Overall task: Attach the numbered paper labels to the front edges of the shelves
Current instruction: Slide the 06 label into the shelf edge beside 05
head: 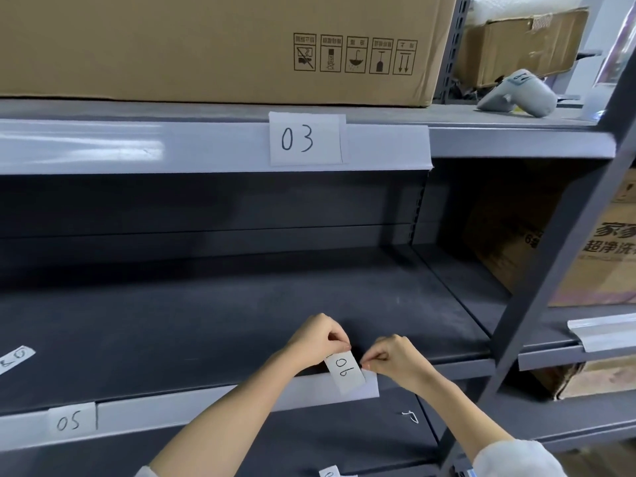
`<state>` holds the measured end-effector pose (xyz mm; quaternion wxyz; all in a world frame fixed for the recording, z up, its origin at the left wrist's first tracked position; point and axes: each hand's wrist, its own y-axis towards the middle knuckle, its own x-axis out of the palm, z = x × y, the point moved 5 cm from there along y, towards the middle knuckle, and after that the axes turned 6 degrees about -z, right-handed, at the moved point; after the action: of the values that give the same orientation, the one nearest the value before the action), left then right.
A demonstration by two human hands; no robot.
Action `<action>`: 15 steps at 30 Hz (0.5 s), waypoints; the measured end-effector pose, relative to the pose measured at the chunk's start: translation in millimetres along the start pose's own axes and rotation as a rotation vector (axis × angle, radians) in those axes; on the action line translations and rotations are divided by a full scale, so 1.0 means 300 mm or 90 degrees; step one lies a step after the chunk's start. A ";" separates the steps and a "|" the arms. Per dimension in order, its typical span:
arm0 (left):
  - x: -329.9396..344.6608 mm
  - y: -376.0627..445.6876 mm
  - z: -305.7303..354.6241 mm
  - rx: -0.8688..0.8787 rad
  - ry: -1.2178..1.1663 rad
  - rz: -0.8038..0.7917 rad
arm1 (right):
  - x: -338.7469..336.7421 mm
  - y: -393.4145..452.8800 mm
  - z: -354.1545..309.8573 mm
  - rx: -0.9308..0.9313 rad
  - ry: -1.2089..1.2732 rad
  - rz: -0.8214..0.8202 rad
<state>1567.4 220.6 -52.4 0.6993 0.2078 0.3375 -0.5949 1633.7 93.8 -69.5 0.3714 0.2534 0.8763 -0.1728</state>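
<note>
White paper label marked "06" (345,372) sits tilted at the front edge of the middle shelf (241,311), its lower part overlapping the pale plastic strip (213,401) that runs along that edge. Left hand (318,335) pinches the label's upper left corner between thumb and forefinger, fingers closed on the paper. Right hand (392,359) pinches the label's right edge the same way, fingers curled shut on it. Further left on the same strip, a label reading "05" (70,421) is fixed in place. On the shelf above, a label reading "03" (305,139) is attached to that shelf's strip, beneath a large cardboard box (220,46). Another loose label (15,358) lies on the middle shelf at far left; its number is only partly legible.
</note>
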 end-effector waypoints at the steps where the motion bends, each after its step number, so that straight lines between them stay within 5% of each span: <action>1: -0.003 -0.008 -0.011 -0.005 -0.009 0.011 | 0.004 0.002 -0.007 -0.010 -0.012 -0.002; 15: -0.006 -0.064 -0.062 -0.017 -0.056 0.037 | 0.042 0.014 -0.043 -0.033 -0.070 -0.036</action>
<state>1544.4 230.6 -61.7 0.7331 0.1819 0.3080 -0.5784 1621.2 107.5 -70.6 0.4201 0.2092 0.8657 -0.1741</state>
